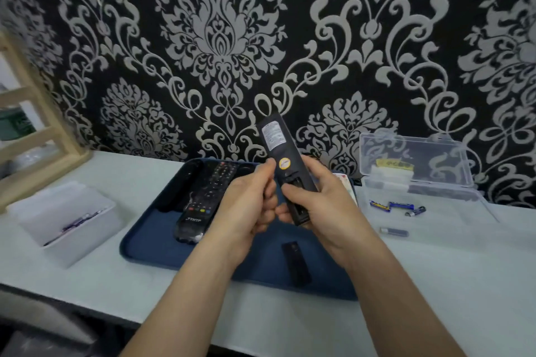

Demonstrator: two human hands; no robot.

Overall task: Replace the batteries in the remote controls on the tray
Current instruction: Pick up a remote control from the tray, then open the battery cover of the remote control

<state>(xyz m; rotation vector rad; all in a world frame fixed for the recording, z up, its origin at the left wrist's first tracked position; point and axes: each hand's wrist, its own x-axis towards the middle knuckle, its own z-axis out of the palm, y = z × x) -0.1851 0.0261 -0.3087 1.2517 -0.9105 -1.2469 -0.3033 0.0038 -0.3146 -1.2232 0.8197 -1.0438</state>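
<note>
Head view: a remote (278,142) is being held up over the tray (145,243).
The right hand (322,197) is holding it in a tight grip, back up, so the battery slot is showing; the left hand (246,206) is curling beside it, its grip too hidden to tell.

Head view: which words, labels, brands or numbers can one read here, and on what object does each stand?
Nothing reads with certainty.
White label on the held remote: print too small.
Round yellow sticker below it: blurred.
White logo on the wrapped remote on the tray: blurred.
Yellow pack in the clear box: dark print, unreadable.
Blue batteries on the table: print too small.
</note>
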